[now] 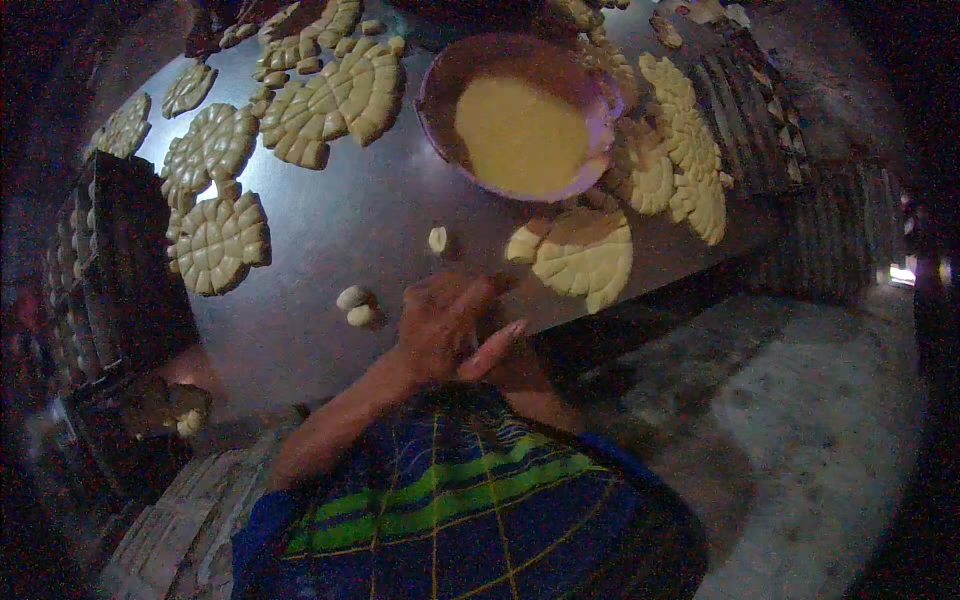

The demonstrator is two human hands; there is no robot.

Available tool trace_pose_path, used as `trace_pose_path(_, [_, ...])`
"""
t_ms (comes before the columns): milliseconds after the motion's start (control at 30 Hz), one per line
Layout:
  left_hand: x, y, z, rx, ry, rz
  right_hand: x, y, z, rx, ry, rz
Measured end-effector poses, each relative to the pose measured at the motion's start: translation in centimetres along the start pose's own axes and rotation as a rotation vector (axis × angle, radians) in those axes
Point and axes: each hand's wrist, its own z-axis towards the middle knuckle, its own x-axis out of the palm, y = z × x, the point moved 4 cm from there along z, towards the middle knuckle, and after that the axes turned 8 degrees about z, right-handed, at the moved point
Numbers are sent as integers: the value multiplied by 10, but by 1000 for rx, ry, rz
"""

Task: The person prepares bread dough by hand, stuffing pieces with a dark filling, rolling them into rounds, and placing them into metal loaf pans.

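Note:
My left hand (445,320) is over the metal table (300,230) near its front edge, fingers bent and together against my right hand (495,350). Whatever may be between them is hidden. My right hand's thumb shows; its other fingers are mostly covered. Just beyond my hands lies a small pale dough piece (437,240), with two small dough lumps (356,305) to the left. A segmented fan-shaped dough piece (585,262) lies to the right of my fingertips, and a purple bowl (425,115) of yellow batter or liquid stands farther back.
Several segmented dough shapes (215,240) line the left and back of the table, and more (695,170) lie at the right. A dark rack (85,270) stands at the left. Stacked trays (820,230) are at the right, above a concrete floor (790,420).

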Motion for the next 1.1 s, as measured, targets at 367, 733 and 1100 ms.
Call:
trace_pose_path(367, [4,91,-61,-767,11,-596,35,182,128,24,243,-1270])
trace_pose_path(733, [-24,117,-98,-907,-294,-523,15,148,225,265,970,-1935])
trace_pose_path(1100, [-4,117,-97,-920,-127,-577,26,147,214,251,930,-1879])
